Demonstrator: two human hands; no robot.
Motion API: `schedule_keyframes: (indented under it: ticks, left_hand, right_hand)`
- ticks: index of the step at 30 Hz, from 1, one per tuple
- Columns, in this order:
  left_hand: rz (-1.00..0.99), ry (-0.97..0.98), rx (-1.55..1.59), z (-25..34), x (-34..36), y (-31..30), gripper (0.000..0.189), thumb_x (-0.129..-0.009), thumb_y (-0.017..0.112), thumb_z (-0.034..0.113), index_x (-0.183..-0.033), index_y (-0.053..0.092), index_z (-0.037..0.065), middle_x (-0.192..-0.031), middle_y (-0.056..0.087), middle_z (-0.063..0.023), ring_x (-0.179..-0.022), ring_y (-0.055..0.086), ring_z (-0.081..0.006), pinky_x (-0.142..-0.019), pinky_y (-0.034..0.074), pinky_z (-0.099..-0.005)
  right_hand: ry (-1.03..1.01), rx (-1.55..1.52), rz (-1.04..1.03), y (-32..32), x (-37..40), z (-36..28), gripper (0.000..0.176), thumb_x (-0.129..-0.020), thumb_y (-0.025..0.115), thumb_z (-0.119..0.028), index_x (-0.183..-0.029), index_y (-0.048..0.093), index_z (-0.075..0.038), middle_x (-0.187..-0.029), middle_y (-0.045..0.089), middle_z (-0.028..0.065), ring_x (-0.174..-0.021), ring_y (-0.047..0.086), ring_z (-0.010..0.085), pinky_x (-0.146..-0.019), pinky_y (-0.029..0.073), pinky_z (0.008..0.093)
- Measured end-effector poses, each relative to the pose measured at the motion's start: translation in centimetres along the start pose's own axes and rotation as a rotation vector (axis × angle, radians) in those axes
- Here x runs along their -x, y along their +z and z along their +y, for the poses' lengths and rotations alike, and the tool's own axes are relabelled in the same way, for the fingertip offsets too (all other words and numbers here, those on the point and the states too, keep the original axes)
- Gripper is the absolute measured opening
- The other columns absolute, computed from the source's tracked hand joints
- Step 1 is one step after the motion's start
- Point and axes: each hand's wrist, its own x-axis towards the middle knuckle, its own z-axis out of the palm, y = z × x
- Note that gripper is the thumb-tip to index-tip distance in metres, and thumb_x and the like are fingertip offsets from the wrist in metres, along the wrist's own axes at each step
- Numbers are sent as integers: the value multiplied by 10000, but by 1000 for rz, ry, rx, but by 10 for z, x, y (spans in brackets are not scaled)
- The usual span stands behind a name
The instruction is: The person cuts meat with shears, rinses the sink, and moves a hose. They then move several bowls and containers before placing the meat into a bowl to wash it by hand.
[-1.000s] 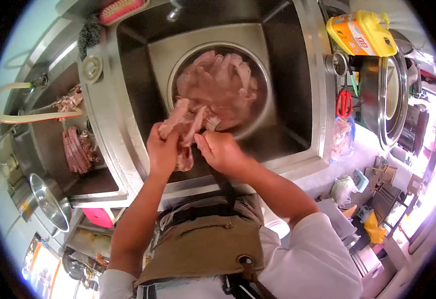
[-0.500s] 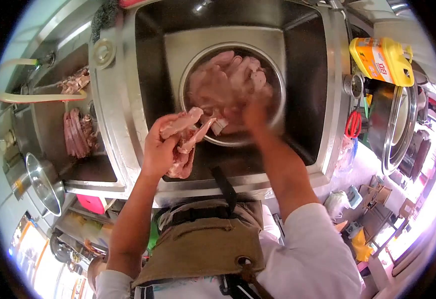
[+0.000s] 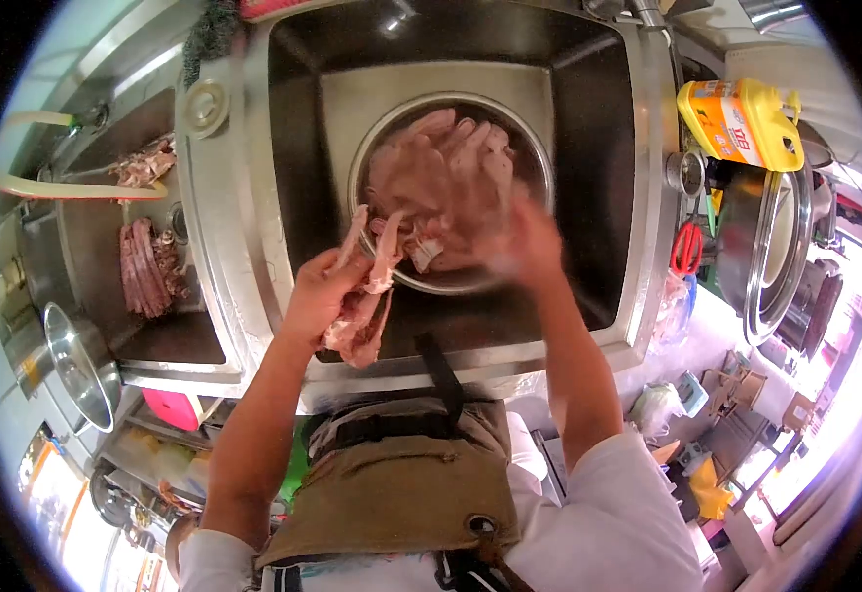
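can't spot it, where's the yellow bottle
Head view, upper right: the yellow bottle lies just right of the sink rim, above the red-handled scissors.

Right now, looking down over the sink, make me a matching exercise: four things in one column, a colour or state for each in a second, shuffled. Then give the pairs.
Things
1. jug
2. scissors
3. bowl
4. left hand

Colour or state
a. red handles
b. yellow
c. closed round meat
d. round metal, sitting in the sink

Pairs: 1-b, 2-a, 3-d, 4-c
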Motion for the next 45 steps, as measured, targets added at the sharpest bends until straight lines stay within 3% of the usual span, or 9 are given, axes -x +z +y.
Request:
schedule_keyframes:
  ticks: [5,13,18,22,27,30,33,37,45]
  left_hand:
    - [-60,49,-73,-5,1,21,138,-837,647,110,-914,606,3,-782,615,-35,-603,546,-92,-538,442,-218]
    - [-97,-5,-68,-28,-7,56,298,-829,680,246,-949,524,21,-644,540,-14,-495,496,-104,-446,370,-243]
    - [-54,-62,134,-38,-21,55,262,-858,603,286,-939,556,41,-701,554,-15,-541,519,-105,-459,391,-262]
    - [-165,-273,391,-43,-27,35,236,-858,577,234,-1028,579,70,-865,596,-39,-658,573,-122,-526,476,-262]
    - [-338,-203,229,-34,-18,24,355,-828,580,183,-1162,554,66,-1117,568,-99,-995,545,-188,-833,461,-318]
    - [-397,300,-294,-42,-18,6,328,-790,589,141,-1104,614,51,-1120,588,-111,-1042,535,-206,-866,428,-331]
    - [-365,345,-218,-33,-18,9,269,-829,581,45,-1096,602,17,-945,635,-47,-784,584,-106,-629,470,-230]
    - [-255,423,-259,-23,-13,11,244,-843,578,34,-1084,613,25,-876,641,-26,-711,580,-70,-563,460,-208]
    - [14,373,-398,-22,8,9,187,-821,636,50,-999,661,3,-1002,630,-56,-878,583,-142,-780,474,-275]
  right_hand:
    - [75,-281,-111,15,20,-5,277,-903,543,-318,-784,539,-67,-639,532,40,-528,553,174,-451,457,311]
    - [147,-481,-351,56,49,8,274,-857,452,-257,-918,560,-13,-957,606,123,-940,576,279,-876,471,411]
    - [-441,549,-462,64,58,24,233,-849,514,-100,-1050,538,17,-1012,607,106,-924,586,216,-830,474,334]
    - [-292,605,-425,92,99,-5,314,-835,590,-5,-1131,493,37,-1016,596,88,-969,585,193,-849,462,310]
    - [-638,737,-674,104,115,-25,217,-890,544,-78,-1091,602,-20,-1094,626,119,-1017,602,226,-969,392,382]
    - [-735,836,-573,100,127,-25,186,-890,517,-51,-1021,646,-24,-1012,664,117,-986,618,241,-995,365,389]
    - [-799,639,-281,88,122,-17,146,-879,537,-39,-944,665,-11,-883,677,107,-848,635,195,-890,437,332]
    - [-420,706,-196,96,121,-30,136,-863,616,-95,-829,656,30,-734,638,87,-692,553,71,-619,452,235]
    - [-79,524,-378,103,116,-16,257,-891,604,-217,-763,619,5,-688,545,-42,-648,465,50,-585,396,230]
